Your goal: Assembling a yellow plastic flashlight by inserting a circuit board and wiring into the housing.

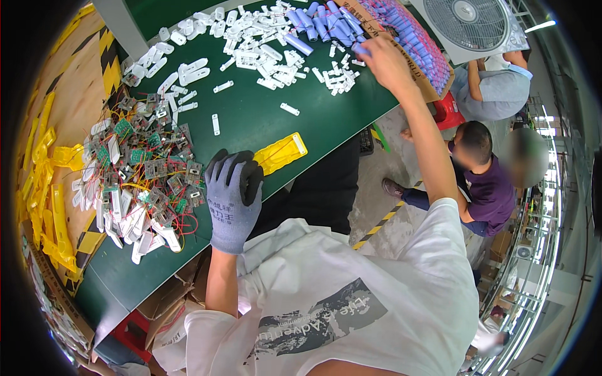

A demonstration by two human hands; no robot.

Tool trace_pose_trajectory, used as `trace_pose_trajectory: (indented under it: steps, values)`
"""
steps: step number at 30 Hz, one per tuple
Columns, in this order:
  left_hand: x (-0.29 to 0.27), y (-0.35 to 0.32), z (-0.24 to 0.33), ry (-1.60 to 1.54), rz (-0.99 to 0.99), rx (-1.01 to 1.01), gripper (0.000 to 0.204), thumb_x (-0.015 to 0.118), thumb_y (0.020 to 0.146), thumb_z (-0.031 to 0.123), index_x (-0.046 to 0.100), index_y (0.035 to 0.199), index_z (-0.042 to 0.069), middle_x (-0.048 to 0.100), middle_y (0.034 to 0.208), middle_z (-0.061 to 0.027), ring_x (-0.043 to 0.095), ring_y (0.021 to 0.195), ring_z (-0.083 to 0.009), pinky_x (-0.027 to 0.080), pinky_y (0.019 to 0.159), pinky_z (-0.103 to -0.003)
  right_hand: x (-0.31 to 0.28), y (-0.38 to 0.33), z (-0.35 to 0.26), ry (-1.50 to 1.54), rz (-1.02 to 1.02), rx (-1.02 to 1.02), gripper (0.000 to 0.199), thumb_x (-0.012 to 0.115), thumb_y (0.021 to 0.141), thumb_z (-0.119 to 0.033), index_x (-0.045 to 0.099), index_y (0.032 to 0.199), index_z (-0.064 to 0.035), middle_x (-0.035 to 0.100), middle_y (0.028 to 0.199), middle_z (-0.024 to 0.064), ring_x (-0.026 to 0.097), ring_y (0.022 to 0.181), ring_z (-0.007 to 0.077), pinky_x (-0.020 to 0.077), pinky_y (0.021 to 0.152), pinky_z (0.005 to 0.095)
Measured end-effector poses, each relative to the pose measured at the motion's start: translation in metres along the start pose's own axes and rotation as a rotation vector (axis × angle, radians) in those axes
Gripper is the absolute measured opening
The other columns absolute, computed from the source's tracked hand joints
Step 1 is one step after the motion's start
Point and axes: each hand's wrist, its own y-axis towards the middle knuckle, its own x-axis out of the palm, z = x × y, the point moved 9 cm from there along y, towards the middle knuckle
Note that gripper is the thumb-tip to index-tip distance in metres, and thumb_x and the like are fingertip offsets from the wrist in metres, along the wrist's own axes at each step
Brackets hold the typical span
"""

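Right hand (387, 62), bare, reaches out to the cardboard box (427, 89) of blue cylindrical cells (411, 39); fingertips pinch one blue cell (360, 48), long axis across the fingers. Left hand (233, 197), grey-gloved, loosely curled and empty, rests just beside the yellow plastic housing (280, 153).

L hand (233, 199) – grey knit glove, black fingertips; R hand (387, 61) bare; white tee.

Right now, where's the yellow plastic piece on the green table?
In the head view, the yellow plastic piece lies at the green table near edge, just right of the gloved left hand, apart from the circuit board pile.
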Motion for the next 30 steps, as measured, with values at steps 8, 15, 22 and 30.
trace_pose_trajectory:
  steps: [8,15,22,30]
  values:
    - [0.004,0.004,0.000,0.011,-0.010,0.022,0.024,0.069,0.074,0.006,0.058,0.096,0.008,0.062,0.106,-0.0089,0.056,0.102,-0.0329,0.040,0.097,-0.046,-0.087,-0.035,-0.157,0.633,0.041,-0.295,0.023,0.070,0.083,-0.012,0.065,0.105,-0.0062,0.064,0.091,0.0071,0.062,0.083,0.0242,0.0503,0.072,0.0341]
    - [0.004,0.002,-0.001,-0.002,-0.029,0.004,0.032,0.071,0.071,0.007,0.059,0.100,0.009,0.060,0.111,-0.0098,0.054,0.105,-0.0338,0.039,0.097,-0.047,-0.059,-0.057,-0.207,0.690,-0.020,-0.434,0.025,0.075,0.075,-0.007,0.066,0.098,-0.0080,0.065,0.093,0.0022,0.061,0.079,0.0209,0.0511,0.068,0.0319]
    - [0.004,-0.003,-0.003,0.009,-0.029,0.010,0.035,0.071,0.071,0.007,0.057,0.104,0.009,0.059,0.112,-0.0105,0.053,0.106,-0.0360,0.038,0.098,-0.047,-0.056,-0.060,-0.214,0.715,0.005,-0.396,0.028,0.076,0.072,-0.007,0.068,0.099,-0.0098,0.060,0.089,-0.0011,0.060,0.079,0.0170,0.0528,0.064,0.0299]
    - [0.005,0.001,0.001,0.004,-0.043,0.033,0.032,0.070,0.071,0.005,0.058,0.101,0.008,0.061,0.111,-0.0097,0.054,0.105,-0.0348,0.039,0.099,-0.047,-0.042,-0.058,-0.206,0.923,0.042,-0.384,0.026,0.073,0.075,-0.002,0.068,0.100,-0.0098,0.064,0.086,0.0012,0.061,0.079,0.0197,0.0516,0.064,0.0307]
